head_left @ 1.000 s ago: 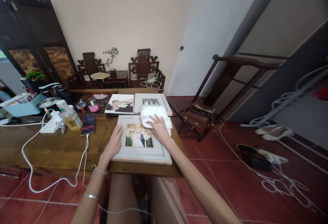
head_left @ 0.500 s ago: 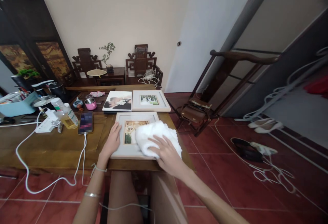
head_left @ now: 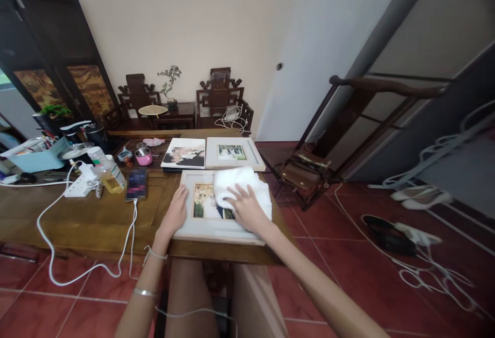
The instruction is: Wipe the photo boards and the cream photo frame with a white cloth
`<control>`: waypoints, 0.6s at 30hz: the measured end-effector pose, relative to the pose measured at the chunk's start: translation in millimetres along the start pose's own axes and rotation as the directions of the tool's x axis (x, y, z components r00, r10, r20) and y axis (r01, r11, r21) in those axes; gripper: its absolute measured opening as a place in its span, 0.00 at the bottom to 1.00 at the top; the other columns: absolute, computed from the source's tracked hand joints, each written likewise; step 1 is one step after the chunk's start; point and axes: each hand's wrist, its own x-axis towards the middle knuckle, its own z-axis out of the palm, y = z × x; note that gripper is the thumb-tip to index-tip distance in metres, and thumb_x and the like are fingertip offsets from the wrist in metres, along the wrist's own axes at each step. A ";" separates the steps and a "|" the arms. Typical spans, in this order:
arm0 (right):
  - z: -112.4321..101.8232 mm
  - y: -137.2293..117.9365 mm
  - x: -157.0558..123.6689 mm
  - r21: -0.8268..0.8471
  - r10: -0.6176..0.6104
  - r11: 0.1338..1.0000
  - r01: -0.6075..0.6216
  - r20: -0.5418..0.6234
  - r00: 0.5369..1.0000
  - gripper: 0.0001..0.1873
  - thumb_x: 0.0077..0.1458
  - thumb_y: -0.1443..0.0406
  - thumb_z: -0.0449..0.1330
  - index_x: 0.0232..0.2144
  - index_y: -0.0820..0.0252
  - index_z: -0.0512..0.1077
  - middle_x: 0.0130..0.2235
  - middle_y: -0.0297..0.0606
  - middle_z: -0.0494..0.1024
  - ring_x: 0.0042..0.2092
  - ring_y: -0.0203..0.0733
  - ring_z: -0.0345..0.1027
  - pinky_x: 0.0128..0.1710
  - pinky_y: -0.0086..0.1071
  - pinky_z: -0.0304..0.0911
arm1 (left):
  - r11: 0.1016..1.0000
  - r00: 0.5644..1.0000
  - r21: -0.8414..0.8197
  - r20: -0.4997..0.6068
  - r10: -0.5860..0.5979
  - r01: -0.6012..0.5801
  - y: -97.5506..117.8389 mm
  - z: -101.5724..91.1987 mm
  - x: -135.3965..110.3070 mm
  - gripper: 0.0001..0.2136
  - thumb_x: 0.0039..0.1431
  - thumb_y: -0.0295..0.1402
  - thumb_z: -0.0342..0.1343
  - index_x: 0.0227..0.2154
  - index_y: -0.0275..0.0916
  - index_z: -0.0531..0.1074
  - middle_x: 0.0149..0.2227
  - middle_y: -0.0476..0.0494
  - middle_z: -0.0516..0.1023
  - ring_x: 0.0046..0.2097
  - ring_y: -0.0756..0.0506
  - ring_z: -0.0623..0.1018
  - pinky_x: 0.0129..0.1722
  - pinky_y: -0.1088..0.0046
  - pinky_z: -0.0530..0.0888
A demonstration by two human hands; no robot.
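Note:
A white-framed photo (head_left: 201, 229) lies flat at the near edge of the wooden table (head_left: 77, 219). My left hand (head_left: 176, 214) rests flat on the frame's left border, fingers stretched out. My right hand (head_left: 247, 209) presses a folded white cloth (head_left: 240, 183) onto the right side of the picture, palm down with fingers spread over the cloth. The cloth covers the frame's upper right corner. Two more pictures lie just behind: an unframed print (head_left: 183, 153) and a second white-framed photo (head_left: 232, 153).
On the table's left are a phone (head_left: 136, 184) on a white cable, a yellow liquid bottle (head_left: 109, 175), a power strip (head_left: 79, 186), a pink pot (head_left: 144, 156) and a blue tray (head_left: 36, 157). A dark wooden chair (head_left: 348, 126) stands right; cables and shoes lie on the red tiles.
My right hand swept the cloth from the frame's top right corner down to its near right edge, then back up over the picture. My left hand stayed on the frame's left border.

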 end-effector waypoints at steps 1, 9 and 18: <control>-5.2 -8.3 -15.4 0.026 -0.014 1.000 0.013 0.026 1.000 0.24 0.50 0.71 0.54 0.51 0.59 0.70 0.61 0.46 0.62 0.64 0.59 0.45 0.61 0.57 0.35 | 1.000 1.000 0.004 0.001 0.004 -0.004 -0.4 0.4 -0.1 0.24 0.59 0.22 0.41 0.58 0.35 0.61 0.63 0.35 0.58 0.66 0.42 0.55 0.65 0.55 0.54; -27.0 -44.6 -84.5 0.252 -0.195 0.952 0.172 0.069 0.978 0.29 0.43 0.71 0.55 0.51 0.53 0.70 0.61 0.39 0.63 0.64 0.51 0.47 0.63 0.51 0.39 | 0.999 0.999 0.034 0.024 0.035 -0.036 -2.9 -0.6 0.8 0.25 0.56 0.20 0.42 0.58 0.33 0.62 0.63 0.34 0.58 0.66 0.41 0.55 0.65 0.55 0.54; 1.9 22.0 29.0 0.063 0.098 0.994 -0.091 -0.117 0.988 0.29 0.49 0.74 0.51 0.55 0.61 0.65 0.58 0.48 0.67 0.63 0.51 0.48 0.61 0.49 0.41 | 0.999 0.997 -0.027 0.058 0.046 -0.044 -7.5 -1.3 1.9 0.24 0.56 0.20 0.42 0.56 0.35 0.65 0.62 0.35 0.61 0.66 0.42 0.55 0.64 0.52 0.54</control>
